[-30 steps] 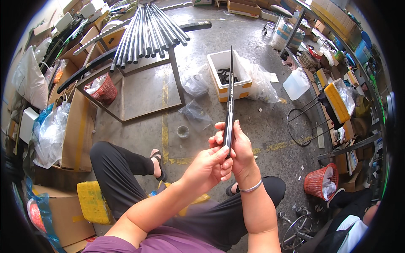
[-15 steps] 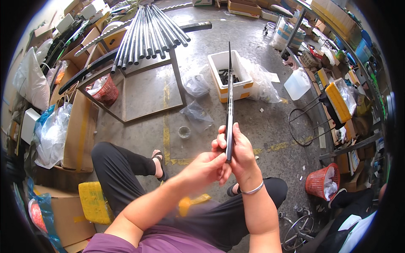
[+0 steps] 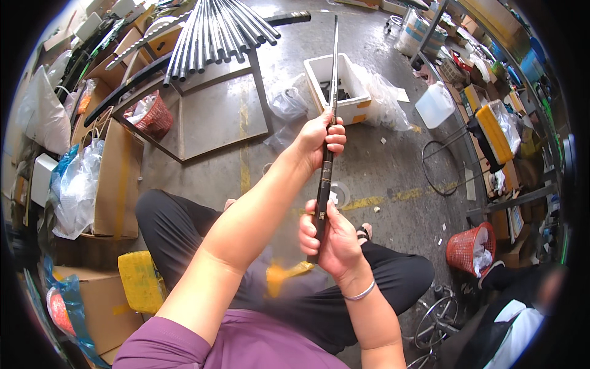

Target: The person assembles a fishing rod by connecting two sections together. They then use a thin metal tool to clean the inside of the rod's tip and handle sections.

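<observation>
A black tapered fishing rod [image 3: 325, 178] points away from me, its thick handle end nearest and its thin tip far off over a white foam box [image 3: 361, 112]. My left hand [image 3: 321, 139] is wrapped round the rod partway along, the fingers curled over its right side. Closer to me, my right hand [image 3: 332, 242], with a silver bangle at the wrist, grips the thick lower part near the butt. Dark small pieces lie inside the foam box. At the far left, a fan of dark shiny tubes [image 3: 215, 37] rests above a metal frame [image 3: 267, 111].
Clear plastic bags [image 3: 387, 101] lie beside the foam box. Red baskets stand at left [image 3: 157, 120] and right [image 3: 470, 249]. Cardboard boxes [image 3: 120, 184] line the left side, a loaded metal shelf [image 3: 516, 209] the right. Another person [image 3: 510, 313] sits at the lower right.
My left hand has slid away from the butt, farther up the rod. My right hand has come slightly nearer to me, and the handle's side now shows.
</observation>
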`<state>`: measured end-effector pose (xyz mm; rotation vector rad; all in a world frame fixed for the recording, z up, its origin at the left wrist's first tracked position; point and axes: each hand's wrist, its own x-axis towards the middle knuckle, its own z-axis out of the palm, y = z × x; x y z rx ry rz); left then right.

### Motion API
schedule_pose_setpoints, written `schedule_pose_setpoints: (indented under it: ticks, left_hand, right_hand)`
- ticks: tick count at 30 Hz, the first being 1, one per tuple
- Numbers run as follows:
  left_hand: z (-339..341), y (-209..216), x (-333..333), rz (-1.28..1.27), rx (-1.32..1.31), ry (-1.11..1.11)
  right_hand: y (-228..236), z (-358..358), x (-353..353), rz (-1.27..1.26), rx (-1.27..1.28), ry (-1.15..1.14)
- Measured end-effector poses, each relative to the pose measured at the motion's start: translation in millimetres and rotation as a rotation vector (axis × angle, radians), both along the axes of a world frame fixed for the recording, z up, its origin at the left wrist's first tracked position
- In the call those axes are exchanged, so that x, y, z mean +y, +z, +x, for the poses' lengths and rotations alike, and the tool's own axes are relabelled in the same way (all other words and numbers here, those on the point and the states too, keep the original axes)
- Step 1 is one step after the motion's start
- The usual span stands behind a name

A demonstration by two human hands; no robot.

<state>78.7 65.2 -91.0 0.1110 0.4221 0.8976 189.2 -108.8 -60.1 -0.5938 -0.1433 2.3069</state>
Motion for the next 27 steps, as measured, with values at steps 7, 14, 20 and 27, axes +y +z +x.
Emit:
schedule_pose_setpoints:
  ticks: [7, 14, 20, 27]
  left_hand:
    - [6, 8, -22, -0.02, 0.458, 0.138]
    - [4, 13, -35, -0.03, 0.625, 0.177]
    - [0, 16, -35, -0.031, 0.684, 0.187]
    - [-1, 20, -34, -0.02, 0.728, 0.215]
  right_hand:
    - [-9, -12, -16, -0.075, -0.271, -0.051]
    - [-5, -19, -24, -0.087, -0.39, -0.009]
    - [-5, -24, -25, -0.079, -0.403, -0.007]
    - [-6, -25, -23, -0.071, -0.417, -0.005]
